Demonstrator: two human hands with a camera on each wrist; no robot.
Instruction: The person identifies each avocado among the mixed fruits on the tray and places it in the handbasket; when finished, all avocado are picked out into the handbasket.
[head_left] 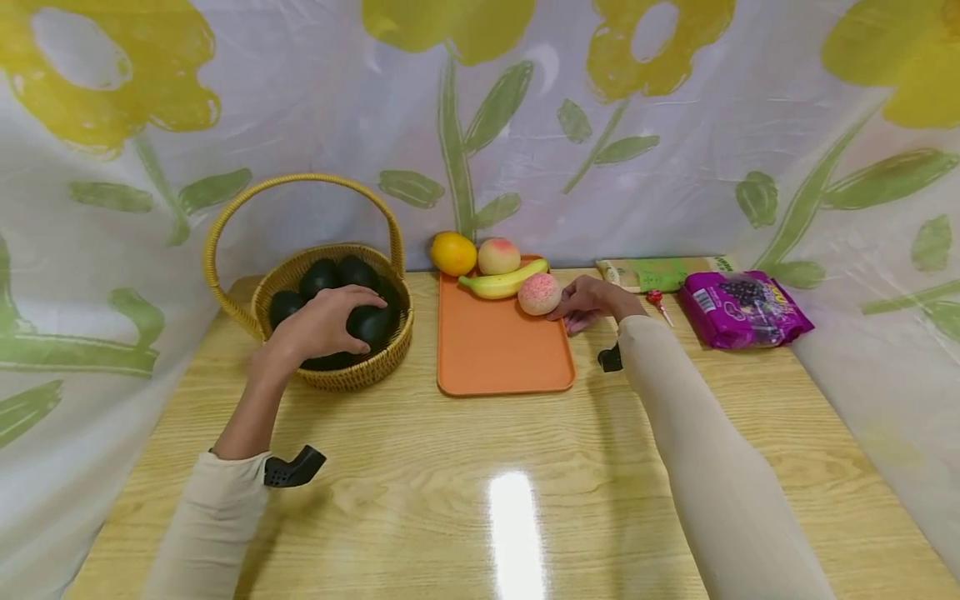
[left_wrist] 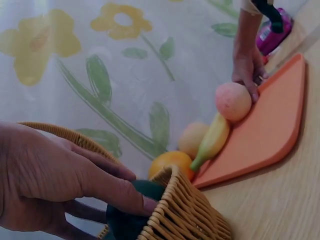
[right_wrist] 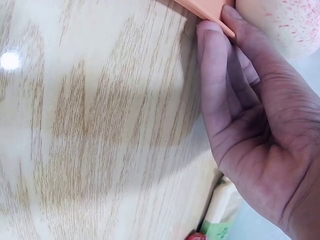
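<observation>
In the wicker basket (head_left: 358, 375) at the left, my left hand (head_left: 318, 327) curls its thumb and fingers round a dark green avocado (head_left: 372, 325). The left wrist view shows that avocado (left_wrist: 131, 220) just inside the basket's rim, partly covered by the hand. Several more dark avocados (head_left: 320, 277) lie around it. My right hand (head_left: 592, 302) pinches the right edge of an orange tray (head_left: 506, 358), thumb above and fingers beneath, as the right wrist view shows. Close to that thumb sits a pink-speckled peach (head_left: 539, 294). A banana (head_left: 502, 284), a second peach (head_left: 498, 256) and an orange fruit (head_left: 453, 253) lie toward the tray's far end.
Right of the tray lie a red lollipop (head_left: 658, 302), a green-and-beige packet (head_left: 660, 272) and a purple grape-print bag (head_left: 744, 308). The basket's tall handle (head_left: 303, 177) arches above it. A flower-printed curtain (head_left: 300, 100) borders the wooden table (head_left: 405, 492) behind and at both sides.
</observation>
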